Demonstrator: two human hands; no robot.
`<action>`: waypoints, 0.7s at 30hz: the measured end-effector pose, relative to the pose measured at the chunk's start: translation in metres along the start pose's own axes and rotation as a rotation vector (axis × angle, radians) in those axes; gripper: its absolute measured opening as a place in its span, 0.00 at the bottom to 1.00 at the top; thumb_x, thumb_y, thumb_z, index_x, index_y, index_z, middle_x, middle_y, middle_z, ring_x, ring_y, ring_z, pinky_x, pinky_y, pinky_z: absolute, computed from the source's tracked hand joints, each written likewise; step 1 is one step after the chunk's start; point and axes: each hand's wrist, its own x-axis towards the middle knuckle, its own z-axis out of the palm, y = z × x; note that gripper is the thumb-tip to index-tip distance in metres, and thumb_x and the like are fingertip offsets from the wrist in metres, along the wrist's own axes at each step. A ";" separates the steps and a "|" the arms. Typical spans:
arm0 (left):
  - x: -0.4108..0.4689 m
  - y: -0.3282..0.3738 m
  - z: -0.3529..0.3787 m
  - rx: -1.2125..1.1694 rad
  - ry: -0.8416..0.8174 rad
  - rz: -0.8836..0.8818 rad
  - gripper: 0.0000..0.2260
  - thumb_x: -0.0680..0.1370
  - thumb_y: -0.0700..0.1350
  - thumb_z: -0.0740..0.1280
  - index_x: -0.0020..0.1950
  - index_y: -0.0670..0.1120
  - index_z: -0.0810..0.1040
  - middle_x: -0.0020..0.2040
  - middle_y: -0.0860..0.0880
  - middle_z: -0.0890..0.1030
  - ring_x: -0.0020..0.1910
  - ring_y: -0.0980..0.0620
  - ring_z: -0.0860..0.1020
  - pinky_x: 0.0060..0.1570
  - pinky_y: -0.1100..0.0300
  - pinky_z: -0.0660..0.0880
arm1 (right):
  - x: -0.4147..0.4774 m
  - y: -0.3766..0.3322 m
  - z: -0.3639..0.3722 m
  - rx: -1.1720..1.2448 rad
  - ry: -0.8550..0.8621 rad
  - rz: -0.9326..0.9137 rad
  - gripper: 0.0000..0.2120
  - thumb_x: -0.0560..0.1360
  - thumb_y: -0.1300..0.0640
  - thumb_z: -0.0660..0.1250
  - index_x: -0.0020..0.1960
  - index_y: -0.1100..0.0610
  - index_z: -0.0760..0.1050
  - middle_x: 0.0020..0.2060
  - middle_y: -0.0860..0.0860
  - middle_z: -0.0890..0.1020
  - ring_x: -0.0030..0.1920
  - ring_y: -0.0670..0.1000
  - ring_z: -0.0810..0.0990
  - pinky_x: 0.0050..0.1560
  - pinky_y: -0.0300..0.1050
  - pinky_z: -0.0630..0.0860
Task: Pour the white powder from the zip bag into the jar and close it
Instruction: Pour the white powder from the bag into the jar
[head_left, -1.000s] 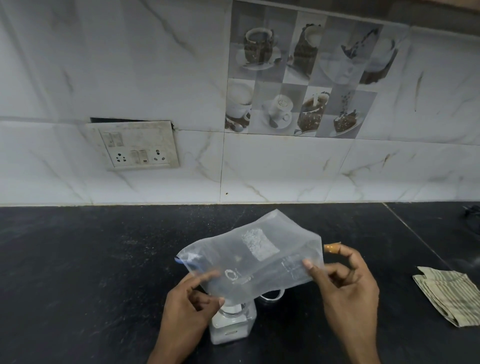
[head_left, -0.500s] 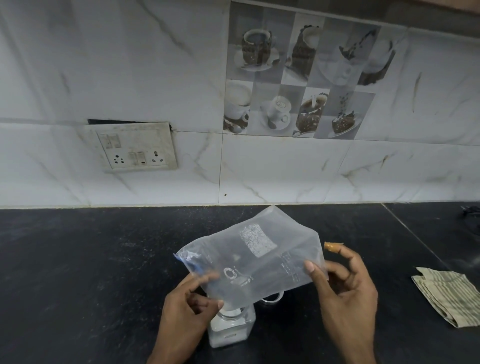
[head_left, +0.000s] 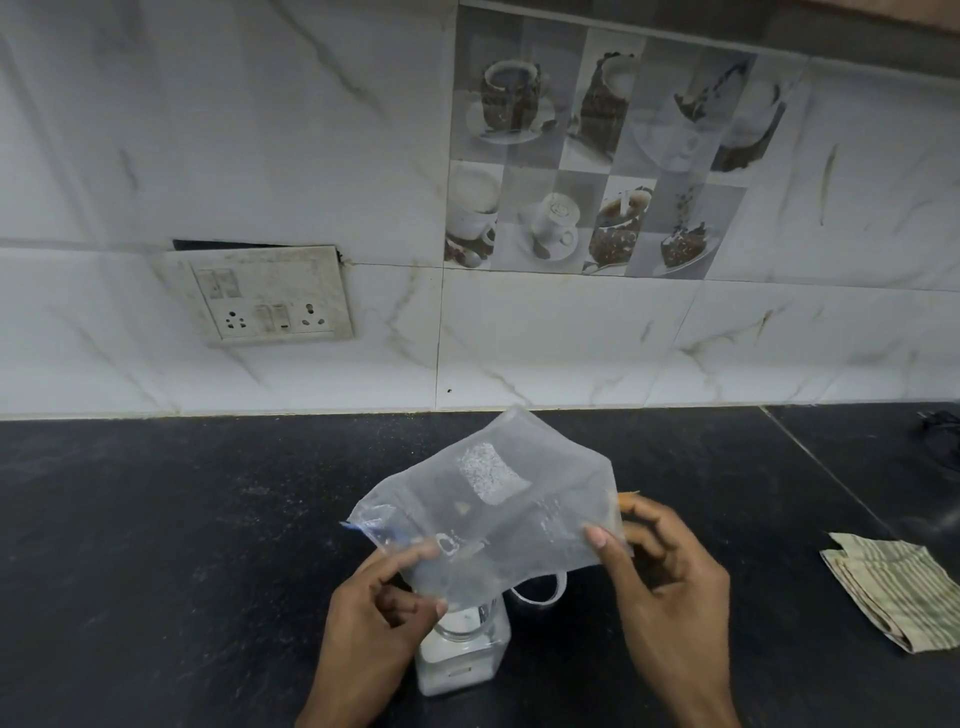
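Clear zip bag (head_left: 488, 514), pinched by both hands' fingers (head_left: 597, 535), hides jar (head_left: 462, 654); cloth (head_left: 898, 587) nearby.

Clear zip bag (head_left: 498, 514) tilted over open jar (head_left: 464, 649)

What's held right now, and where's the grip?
The zip bag, by both hands: left hand pinches its lower mouth end, right hand its right edge.

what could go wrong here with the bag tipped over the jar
1. Both hands, left and right, hold the bag, none steadies the jar; a nudge might tip it.
2. The bag's mouth looks wider than the jar's opening, so leftover powder could spill onto the dark counter.
3. The lid lies close behind the jar and could get dusted or knocked.
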 end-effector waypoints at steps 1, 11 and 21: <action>0.000 0.000 0.000 -0.003 -0.002 -0.002 0.24 0.66 0.27 0.78 0.52 0.53 0.85 0.38 0.56 0.87 0.29 0.58 0.83 0.35 0.70 0.78 | 0.000 0.000 0.000 -0.002 0.026 -0.016 0.12 0.71 0.56 0.75 0.51 0.42 0.81 0.43 0.43 0.88 0.44 0.42 0.87 0.46 0.31 0.80; -0.001 0.003 -0.001 -0.004 0.002 -0.012 0.24 0.67 0.27 0.78 0.52 0.54 0.84 0.39 0.51 0.87 0.32 0.53 0.86 0.38 0.68 0.80 | 0.002 0.001 -0.001 -0.072 0.063 -0.097 0.14 0.71 0.55 0.74 0.54 0.41 0.79 0.45 0.37 0.87 0.45 0.39 0.86 0.45 0.28 0.78; -0.003 0.006 0.000 -0.029 -0.022 -0.012 0.24 0.68 0.30 0.78 0.54 0.56 0.84 0.28 0.45 0.84 0.30 0.57 0.84 0.38 0.68 0.79 | 0.000 0.004 0.003 -0.052 0.140 -0.100 0.19 0.73 0.53 0.74 0.60 0.38 0.77 0.44 0.38 0.87 0.42 0.39 0.86 0.43 0.29 0.78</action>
